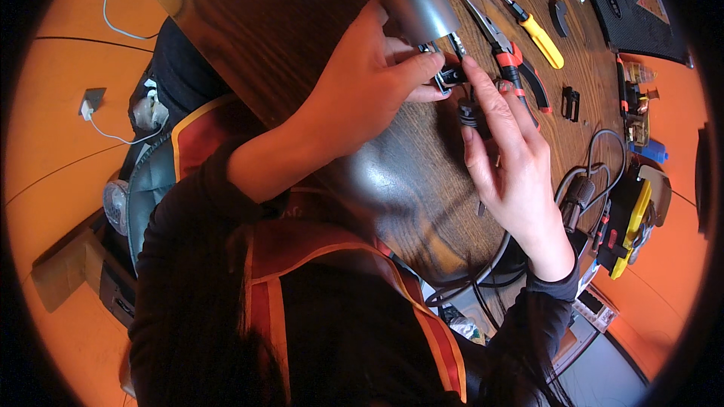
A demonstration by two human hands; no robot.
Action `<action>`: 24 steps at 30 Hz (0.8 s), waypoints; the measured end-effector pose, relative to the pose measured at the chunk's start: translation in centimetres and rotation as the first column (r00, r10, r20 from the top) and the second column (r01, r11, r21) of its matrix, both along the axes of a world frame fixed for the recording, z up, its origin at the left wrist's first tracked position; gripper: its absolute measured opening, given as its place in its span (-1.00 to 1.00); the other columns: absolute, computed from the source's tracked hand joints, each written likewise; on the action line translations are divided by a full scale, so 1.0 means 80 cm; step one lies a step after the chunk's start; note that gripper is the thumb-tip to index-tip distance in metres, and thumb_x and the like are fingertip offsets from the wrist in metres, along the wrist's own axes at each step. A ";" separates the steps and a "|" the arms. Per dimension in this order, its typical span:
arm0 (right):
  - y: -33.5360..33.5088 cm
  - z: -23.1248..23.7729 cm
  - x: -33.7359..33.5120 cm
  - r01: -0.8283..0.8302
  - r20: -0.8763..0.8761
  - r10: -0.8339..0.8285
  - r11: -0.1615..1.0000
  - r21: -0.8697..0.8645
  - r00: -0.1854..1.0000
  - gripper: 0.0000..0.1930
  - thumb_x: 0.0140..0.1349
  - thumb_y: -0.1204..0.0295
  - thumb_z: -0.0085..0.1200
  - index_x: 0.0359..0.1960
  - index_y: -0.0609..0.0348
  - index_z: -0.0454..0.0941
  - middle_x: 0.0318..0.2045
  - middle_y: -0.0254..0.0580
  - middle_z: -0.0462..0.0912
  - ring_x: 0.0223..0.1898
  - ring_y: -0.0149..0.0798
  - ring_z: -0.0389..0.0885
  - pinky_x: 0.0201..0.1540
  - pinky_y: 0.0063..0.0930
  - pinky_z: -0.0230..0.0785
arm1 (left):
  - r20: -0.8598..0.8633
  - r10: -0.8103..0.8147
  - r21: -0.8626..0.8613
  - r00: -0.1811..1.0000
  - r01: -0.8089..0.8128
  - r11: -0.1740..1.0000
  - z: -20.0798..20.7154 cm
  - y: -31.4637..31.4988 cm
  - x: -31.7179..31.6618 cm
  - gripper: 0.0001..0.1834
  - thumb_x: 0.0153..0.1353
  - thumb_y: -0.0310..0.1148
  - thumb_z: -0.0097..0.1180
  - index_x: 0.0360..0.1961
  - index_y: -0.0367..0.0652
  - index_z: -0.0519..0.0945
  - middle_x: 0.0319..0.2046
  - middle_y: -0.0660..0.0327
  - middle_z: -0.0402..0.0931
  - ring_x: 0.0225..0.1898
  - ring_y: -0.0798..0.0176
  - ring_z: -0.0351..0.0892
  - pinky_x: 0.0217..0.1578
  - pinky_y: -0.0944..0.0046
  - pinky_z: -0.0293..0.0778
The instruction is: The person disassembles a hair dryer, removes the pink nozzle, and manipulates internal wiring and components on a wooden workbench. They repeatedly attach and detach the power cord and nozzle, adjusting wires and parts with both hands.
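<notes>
A glossy grey tube-shaped housing (422,7) lies at the top middle, its open end toward me. Small black and metal inner parts (451,75) stick out of that end. My left hand (369,79) is closed there, thumb and fingers pinching these parts. From the right, my right hand (509,136) curls around a black power cord with a ribbed sleeve (468,113). Its index fingertip touches the inner parts, and its thumb lies by the sleeve. What sits between the fingers is partly hidden.
On the wooden table (407,181), right of the housing, lie red-and-black long-nose pliers (504,49), a yellow-handled screwdriver (541,39), a curved black piece (558,17) and a small black frame (570,104). Grey cable (622,143) loops at the right edge beside a yellow-black tool case (633,226).
</notes>
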State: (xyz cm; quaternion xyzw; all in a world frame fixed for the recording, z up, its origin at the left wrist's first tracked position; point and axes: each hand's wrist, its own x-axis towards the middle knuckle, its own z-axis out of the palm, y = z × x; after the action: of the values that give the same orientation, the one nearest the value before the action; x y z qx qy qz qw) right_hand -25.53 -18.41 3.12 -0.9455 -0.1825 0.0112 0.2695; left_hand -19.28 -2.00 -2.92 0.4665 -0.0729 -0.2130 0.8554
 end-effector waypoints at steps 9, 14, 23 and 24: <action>0.003 0.006 0.002 0.026 -0.091 -0.029 0.999 -0.036 0.995 -0.42 0.11 0.64 -0.07 0.24 0.15 0.25 -0.27 0.08 0.50 -0.24 0.01 0.53 -0.02 -0.32 0.34 | -0.041 -0.006 0.012 0.999 0.006 1.000 0.002 0.000 -0.001 -0.53 0.16 -0.59 0.01 0.09 -0.33 0.18 -0.14 -0.02 0.47 -0.09 0.11 0.54 -0.09 0.13 0.58; 0.009 0.011 0.001 0.048 -0.098 -0.056 0.996 -0.082 0.994 -0.39 0.08 0.67 -0.07 0.25 0.16 0.23 -0.28 0.11 0.48 -0.22 0.05 0.50 -0.03 -0.30 0.34 | -0.024 -0.012 0.030 1.000 0.013 0.999 0.002 0.001 0.000 -0.54 0.17 -0.58 0.01 0.09 -0.33 0.20 -0.15 -0.01 0.48 -0.11 0.13 0.55 -0.10 0.17 0.58; 0.018 0.007 -0.001 0.081 -0.063 -0.083 0.996 -0.045 0.995 -0.37 0.06 0.69 -0.06 0.25 0.18 0.22 -0.29 0.08 0.48 -0.23 0.00 0.50 -0.04 -0.36 0.34 | 0.036 -0.021 0.073 0.999 0.018 0.997 0.004 0.006 0.002 -0.55 0.14 -0.60 0.02 0.07 -0.32 0.24 -0.17 0.02 0.49 -0.13 0.16 0.56 -0.11 0.21 0.57; 0.017 0.007 -0.001 0.077 -0.063 -0.079 0.996 -0.043 0.995 -0.38 0.06 0.68 -0.06 0.25 0.18 0.23 -0.28 0.08 0.48 -0.23 -0.01 0.51 -0.03 -0.36 0.33 | 0.066 -0.026 0.091 0.998 0.020 0.996 0.003 0.006 0.002 -0.55 0.13 -0.61 0.03 0.07 -0.32 0.24 -0.17 0.02 0.49 -0.14 0.16 0.56 -0.11 0.22 0.57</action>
State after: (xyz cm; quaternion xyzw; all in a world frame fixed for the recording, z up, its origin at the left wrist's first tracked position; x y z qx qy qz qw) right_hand -25.58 -17.02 3.66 -0.9563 -0.1365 0.0348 0.2561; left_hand -19.13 -1.51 -2.68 0.5109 -0.0970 -0.2102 0.8279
